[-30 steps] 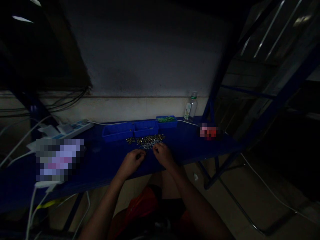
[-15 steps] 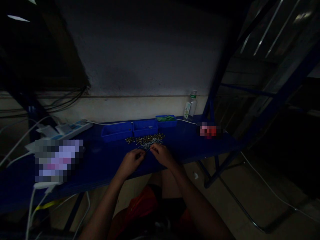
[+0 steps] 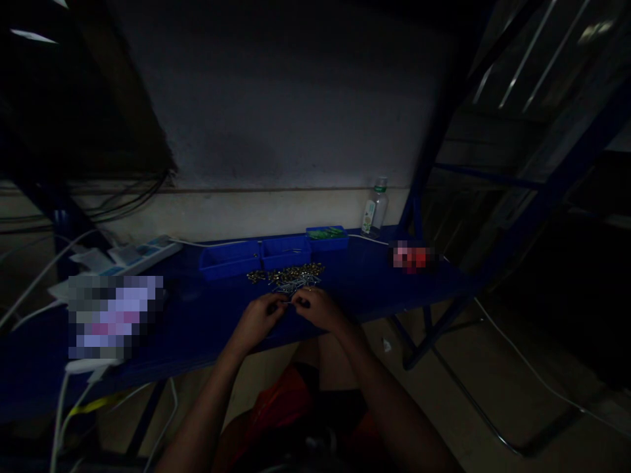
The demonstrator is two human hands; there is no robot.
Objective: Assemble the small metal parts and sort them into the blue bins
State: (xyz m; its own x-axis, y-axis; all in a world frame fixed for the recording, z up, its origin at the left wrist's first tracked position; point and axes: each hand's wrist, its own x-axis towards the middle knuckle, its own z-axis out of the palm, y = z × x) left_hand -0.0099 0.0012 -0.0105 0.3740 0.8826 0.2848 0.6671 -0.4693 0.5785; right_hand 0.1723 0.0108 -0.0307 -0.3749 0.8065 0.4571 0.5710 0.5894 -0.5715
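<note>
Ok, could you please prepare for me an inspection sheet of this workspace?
Surface: blue tabletop, dimly lit.
Work items: brass-coloured parts and thin silver rods piled before blue trays; right tray holds green pieces.
Clutter: upright clear bottle; two pixelated objects, unidentifiable.
Hands: left hand and right hand nearly meet, thin pale piece between their fingers; grip unclear.
Cables: white cables hanging left; power strip with plugs.
Surroundings: plain wall, blue metal frame.

No text can be read, bottle label (image 3: pixel 368 216) included
</note>
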